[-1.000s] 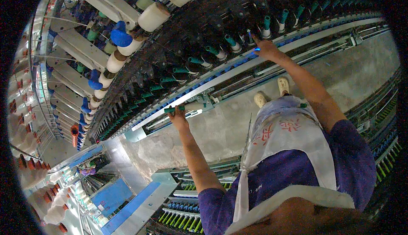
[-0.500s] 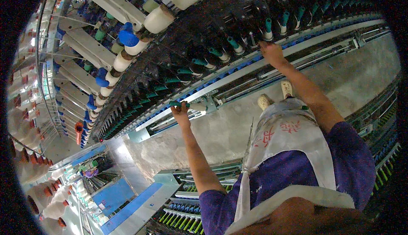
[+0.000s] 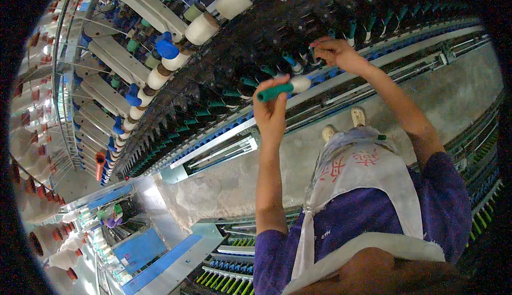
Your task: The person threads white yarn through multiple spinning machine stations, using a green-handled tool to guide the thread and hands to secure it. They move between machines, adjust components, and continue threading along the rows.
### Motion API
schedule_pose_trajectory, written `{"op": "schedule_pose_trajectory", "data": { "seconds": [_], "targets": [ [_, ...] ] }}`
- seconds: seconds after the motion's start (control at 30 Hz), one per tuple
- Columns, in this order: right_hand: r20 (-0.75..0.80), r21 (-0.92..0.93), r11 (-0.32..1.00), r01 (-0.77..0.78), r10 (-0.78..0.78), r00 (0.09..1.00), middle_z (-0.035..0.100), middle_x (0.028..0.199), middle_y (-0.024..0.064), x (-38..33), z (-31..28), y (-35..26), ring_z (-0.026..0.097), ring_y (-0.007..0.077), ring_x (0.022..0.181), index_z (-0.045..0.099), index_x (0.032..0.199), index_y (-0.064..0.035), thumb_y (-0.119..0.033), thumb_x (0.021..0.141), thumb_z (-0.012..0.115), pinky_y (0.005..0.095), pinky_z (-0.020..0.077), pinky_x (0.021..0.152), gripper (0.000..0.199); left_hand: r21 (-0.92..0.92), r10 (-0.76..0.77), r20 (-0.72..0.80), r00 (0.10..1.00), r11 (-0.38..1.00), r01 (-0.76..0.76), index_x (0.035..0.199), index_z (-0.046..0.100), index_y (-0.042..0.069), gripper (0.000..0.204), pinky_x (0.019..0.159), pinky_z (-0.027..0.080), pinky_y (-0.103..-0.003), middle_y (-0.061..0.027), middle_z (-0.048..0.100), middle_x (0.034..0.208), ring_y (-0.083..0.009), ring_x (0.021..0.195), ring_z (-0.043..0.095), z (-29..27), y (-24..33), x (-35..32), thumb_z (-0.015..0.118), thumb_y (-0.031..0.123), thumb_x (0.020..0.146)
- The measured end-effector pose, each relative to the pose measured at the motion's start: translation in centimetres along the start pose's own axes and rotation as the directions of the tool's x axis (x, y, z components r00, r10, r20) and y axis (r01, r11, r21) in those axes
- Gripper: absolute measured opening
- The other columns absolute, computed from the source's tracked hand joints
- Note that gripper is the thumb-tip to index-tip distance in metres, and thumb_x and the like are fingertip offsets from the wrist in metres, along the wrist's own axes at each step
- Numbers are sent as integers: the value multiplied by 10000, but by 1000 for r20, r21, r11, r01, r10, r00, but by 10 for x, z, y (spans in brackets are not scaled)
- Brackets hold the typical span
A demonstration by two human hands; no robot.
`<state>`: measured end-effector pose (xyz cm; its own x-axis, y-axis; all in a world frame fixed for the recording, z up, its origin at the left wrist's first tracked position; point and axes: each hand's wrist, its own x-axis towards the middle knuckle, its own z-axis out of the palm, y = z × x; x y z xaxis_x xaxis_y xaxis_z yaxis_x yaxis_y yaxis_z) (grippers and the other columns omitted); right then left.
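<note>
My left hand (image 3: 271,111) is closed around a green bobbin (image 3: 276,92) with white yarn wound on its far end. The bobbin is tilted, its bare green end toward the left and the yarn end toward my right hand. My right hand (image 3: 341,55) is at the spindle row of a spinning machine, fingertips pinched together near one spindle position. Whatever lies between those fingertips is too small to make out. Beside that hand, along the row, stand several upright green bobbins (image 3: 352,27) with white yarn at their bases.
A metal rail (image 3: 368,68) runs along the front of the spindle row. Upper left, white yarn packages (image 3: 201,28) and blue caps (image 3: 168,48) sit below grey machine arms (image 3: 144,7). The concrete aisle (image 3: 224,188) lies underfoot, with another machine (image 3: 226,279) behind me.
My left hand has risen and moved right with the green bobbin, toward the spindle row and my other hand. My right hand has shifted slightly upward, its fingers pinching near the spindle.
</note>
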<state>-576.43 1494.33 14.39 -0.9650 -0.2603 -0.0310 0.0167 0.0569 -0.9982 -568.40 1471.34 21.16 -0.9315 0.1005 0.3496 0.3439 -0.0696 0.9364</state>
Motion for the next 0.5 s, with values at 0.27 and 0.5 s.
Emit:
{"op": "schedule_pose_trajectory", "data": {
  "seconds": [0.27, 0.5],
  "targets": [
    [100, 72, 996, 56, -63, 993, 555, 637, 17, 12, -16, -80, 501, 87, 508, 631, 924, -31, -301, 861, 559, 225, 416, 499, 286, 106, 16, -128, 992, 994, -2, 1173, 432, 46, 331, 795, 425, -259, -115, 593, 1008, -154, 889, 558, 62, -29, 75, 541, 48, 861],
    [-13, 167, 884, 436, -440, 898, 623, 826, 34, -5, -21, -174, 485, 22, 635, 621, 906, 2, -180, 881, 517, 187, 417, 588, 211, 662, 292, -314, 903, 750, -12, 1097, 390, -75, 284, 585, 412, -402, -246, 546, 803, -401, 712, 536, 111, -146, 66, 492, 88, 888]
  ]
}}
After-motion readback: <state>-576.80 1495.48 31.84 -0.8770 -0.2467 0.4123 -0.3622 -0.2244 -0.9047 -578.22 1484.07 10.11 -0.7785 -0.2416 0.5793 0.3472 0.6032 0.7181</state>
